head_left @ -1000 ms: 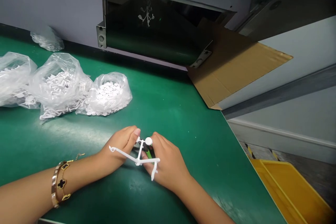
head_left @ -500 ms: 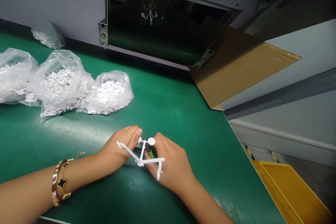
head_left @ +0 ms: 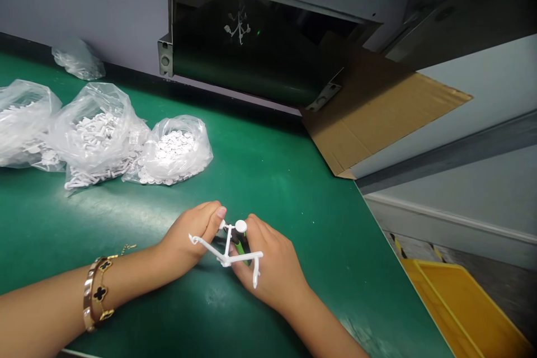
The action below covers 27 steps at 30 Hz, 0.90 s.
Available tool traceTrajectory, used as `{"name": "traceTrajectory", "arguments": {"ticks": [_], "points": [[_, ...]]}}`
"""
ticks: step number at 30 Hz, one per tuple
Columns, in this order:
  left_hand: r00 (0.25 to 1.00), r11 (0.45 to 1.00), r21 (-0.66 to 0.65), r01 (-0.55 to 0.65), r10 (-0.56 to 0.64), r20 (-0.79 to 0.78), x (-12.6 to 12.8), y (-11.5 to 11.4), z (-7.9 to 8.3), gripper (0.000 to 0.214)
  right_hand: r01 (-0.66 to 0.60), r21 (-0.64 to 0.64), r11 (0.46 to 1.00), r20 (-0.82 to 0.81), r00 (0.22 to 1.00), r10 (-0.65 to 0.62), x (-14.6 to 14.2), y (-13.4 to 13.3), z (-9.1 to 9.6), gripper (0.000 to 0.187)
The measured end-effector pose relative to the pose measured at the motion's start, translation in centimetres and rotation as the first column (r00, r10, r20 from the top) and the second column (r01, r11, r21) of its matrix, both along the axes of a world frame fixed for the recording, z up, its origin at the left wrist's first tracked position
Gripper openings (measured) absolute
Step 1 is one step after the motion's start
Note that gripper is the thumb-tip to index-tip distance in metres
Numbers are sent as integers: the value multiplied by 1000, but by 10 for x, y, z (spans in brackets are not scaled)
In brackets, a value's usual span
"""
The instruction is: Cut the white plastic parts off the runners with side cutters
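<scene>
My left hand (head_left: 191, 238) is closed, thumb and fingers pinching a small white round end of a branched white plastic sprue (head_left: 225, 259). The sprue's arms spread toward me, and another white disc (head_left: 240, 226) sits on a short stem between the hands. In my right hand (head_left: 271, 257) are green-and-black cutting pliers (head_left: 239, 249), mostly covered by the fingers and the sprue. The jaws seem to lie near the stem of the discs, but whether they touch it I cannot tell.
On the green table (head_left: 260, 179) at left stand clear bags of small white parts, the nearest a bag of discs (head_left: 176, 148). Ahead, a conveyor outlet (head_left: 251, 78) carries another white sprue (head_left: 239, 25). Cardboard (head_left: 377, 117) leans at right; a yellow bin (head_left: 465, 307) is below.
My hands stay almost in place. The sprue has turned very slightly, and the camera view has shifted a little.
</scene>
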<state>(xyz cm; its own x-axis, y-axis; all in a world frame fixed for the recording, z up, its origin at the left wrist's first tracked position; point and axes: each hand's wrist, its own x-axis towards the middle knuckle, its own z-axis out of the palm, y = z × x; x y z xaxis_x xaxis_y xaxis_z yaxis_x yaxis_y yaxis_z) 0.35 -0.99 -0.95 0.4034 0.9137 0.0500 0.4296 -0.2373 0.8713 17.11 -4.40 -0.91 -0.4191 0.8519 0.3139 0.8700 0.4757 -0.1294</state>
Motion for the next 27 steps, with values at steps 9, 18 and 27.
{"name": "traceTrajectory", "arguments": {"ticks": [9, 18, 27], "points": [[1000, 999, 36, 7, -8, 18, -1, -1, -2, 40, 12, -24, 1000, 12, 1000, -12, 0, -1, 0, 16], [998, 995, 72, 68, -67, -16, -2, 0, -2, 38, -17, -189, 982, -10, 1000, 15, 0, 0, 4, 12], [993, 999, 6, 40, -39, -114, 1, 3, 3, 36, 8, -293, 956, 64, 998, 11, 1, 2, 5, 5]]}}
